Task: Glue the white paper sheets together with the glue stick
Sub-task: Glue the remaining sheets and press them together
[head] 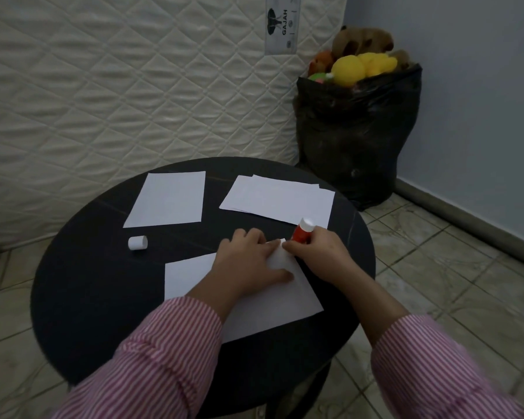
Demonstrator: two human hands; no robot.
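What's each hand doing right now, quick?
Left hand: open, fingers flat, pressing the near paper sheet onto the table.
Right hand: closed around the glue stick, at the sheet's far corner.

sheet (273, 300): white, flat, nearest, skewed
far sheet (168, 199): single, flat
stack (277, 198): loosely fanned, far right
glue stick (302, 231): red, tilted, at the sheet's corner
cap (137, 243): white, off, on its side

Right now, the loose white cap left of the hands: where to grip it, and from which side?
Pinch the cap across its curved sides, coming straight down from above. It lies on its side on the black table, apart from the paper sheets, with bare tabletop around it. Its ends face left and right, so close the fingers front-to-back; likely it would roll otherwise.
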